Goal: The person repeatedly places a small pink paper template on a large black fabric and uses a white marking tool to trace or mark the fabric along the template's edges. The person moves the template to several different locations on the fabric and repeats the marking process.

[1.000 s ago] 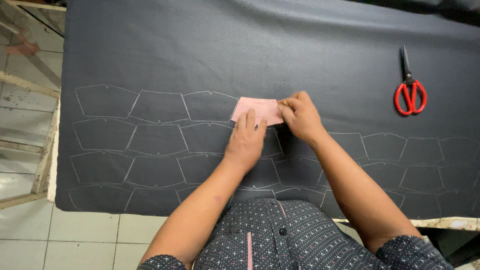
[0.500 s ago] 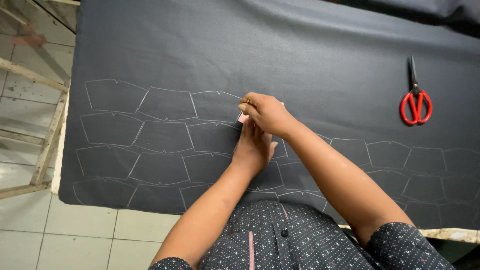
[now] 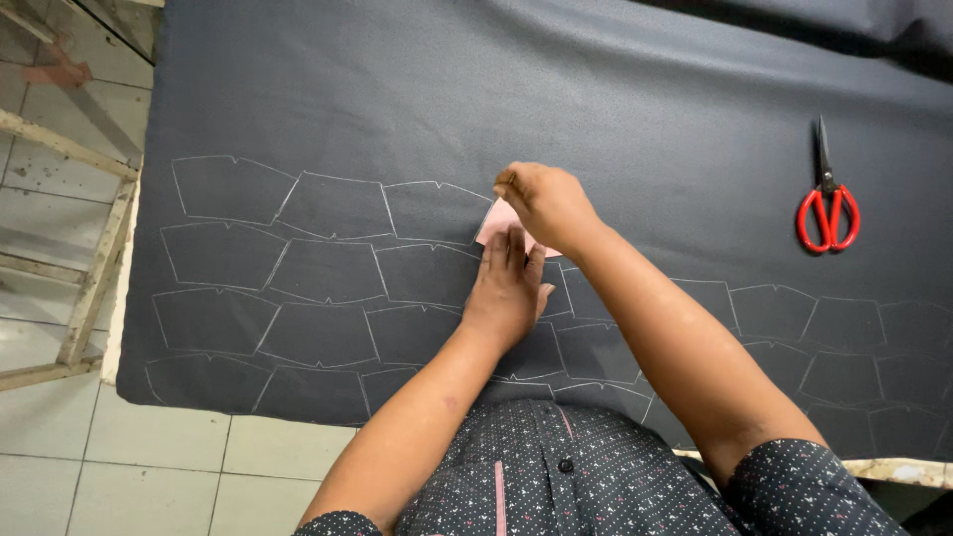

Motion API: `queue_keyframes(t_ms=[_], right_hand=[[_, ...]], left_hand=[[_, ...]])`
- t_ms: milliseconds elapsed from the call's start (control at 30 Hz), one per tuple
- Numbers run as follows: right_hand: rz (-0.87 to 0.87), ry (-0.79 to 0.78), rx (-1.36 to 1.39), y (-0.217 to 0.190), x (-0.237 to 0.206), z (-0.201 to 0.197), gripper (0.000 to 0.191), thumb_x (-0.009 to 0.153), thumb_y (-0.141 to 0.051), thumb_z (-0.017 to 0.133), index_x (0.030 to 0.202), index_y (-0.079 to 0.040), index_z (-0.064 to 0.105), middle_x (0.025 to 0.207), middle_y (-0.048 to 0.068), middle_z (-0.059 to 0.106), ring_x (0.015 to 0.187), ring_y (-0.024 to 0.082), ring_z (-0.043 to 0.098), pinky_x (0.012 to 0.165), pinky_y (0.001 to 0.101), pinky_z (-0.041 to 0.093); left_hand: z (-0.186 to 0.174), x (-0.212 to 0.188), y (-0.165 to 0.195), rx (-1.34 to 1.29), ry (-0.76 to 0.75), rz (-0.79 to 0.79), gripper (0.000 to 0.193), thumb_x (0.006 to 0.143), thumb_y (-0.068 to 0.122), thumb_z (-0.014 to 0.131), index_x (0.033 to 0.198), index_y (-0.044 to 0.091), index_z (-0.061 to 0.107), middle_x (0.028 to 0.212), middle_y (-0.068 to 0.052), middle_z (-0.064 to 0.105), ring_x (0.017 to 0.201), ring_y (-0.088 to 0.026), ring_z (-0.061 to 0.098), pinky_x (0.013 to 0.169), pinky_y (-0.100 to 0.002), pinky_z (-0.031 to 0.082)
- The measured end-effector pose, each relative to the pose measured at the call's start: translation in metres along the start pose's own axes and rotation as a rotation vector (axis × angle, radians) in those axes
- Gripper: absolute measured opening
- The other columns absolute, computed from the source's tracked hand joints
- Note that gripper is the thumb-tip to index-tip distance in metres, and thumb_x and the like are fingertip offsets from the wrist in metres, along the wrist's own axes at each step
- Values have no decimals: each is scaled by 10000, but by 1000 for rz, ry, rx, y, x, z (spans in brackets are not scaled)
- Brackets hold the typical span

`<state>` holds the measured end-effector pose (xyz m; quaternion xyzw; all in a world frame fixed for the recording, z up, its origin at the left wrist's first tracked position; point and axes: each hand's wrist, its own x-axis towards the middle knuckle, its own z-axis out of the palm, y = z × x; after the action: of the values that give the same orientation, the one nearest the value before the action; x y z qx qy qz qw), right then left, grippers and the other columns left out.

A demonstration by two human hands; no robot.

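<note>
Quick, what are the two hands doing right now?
Left hand: open, flat, pressing the pink template onto the dark fabric.
Right hand: fingers pinched closed; what they hold cannot be told.

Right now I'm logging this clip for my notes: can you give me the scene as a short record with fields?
Surface: dark grey fabric spread flat over a table
Markings: rows of white chalk outlines on the fabric
Left hand: pressed flat on a pink paper template
Right hand: fingers pinched at the template's upper edge; what they hold is too small to tell
Tool: red-handled scissors, lying apart to the right, untouched
Clothing: dark dotted shirt
</note>
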<state>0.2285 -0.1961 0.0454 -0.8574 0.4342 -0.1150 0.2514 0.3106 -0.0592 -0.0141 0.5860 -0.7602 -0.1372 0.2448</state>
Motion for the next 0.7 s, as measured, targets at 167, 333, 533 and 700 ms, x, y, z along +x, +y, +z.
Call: queue_keyframes(t_ms=[167, 333, 533, 700], right_hand=[[2, 58, 28, 5, -2, -1, 202, 997, -250, 646, 1051, -62, 696, 1013, 121, 741, 880, 333, 712, 749, 428, 551], [7, 104, 22, 6, -7, 2, 190, 995, -240, 652, 1034, -61, 701, 996, 119, 744, 874, 329, 715, 745, 426, 553], [-42, 147, 15, 22, -27, -10, 201, 979, -231, 669, 1039, -43, 706, 984, 141, 738, 899, 356, 701, 756, 439, 543], [175, 130, -29, 37, -57, -37, 201, 995, -235, 652, 1061, -58, 722, 977, 144, 739, 869, 335, 708, 756, 426, 543]], left_hand=[[3, -1, -2, -11, 10, 1, 716, 847, 332, 755, 1397, -50, 502, 1496, -370, 353, 1416, -523, 329, 1194, -573, 286], [3, -1, -1, -10, 13, -2, 703, 845, 332, 754, 1380, -49, 506, 1492, -363, 363, 1419, -515, 331, 1195, -571, 290], [-5, 1, 1, 15, 53, 24, 681, 832, 334, 765, 1358, -36, 542, 1467, -341, 403, 1375, -485, 380, 1169, -565, 319], [-17, 7, 0, 20, 52, 59, 628, 802, 338, 787, 1303, 9, 600, 1413, -298, 455, 1278, -437, 456, 1035, -537, 404]])
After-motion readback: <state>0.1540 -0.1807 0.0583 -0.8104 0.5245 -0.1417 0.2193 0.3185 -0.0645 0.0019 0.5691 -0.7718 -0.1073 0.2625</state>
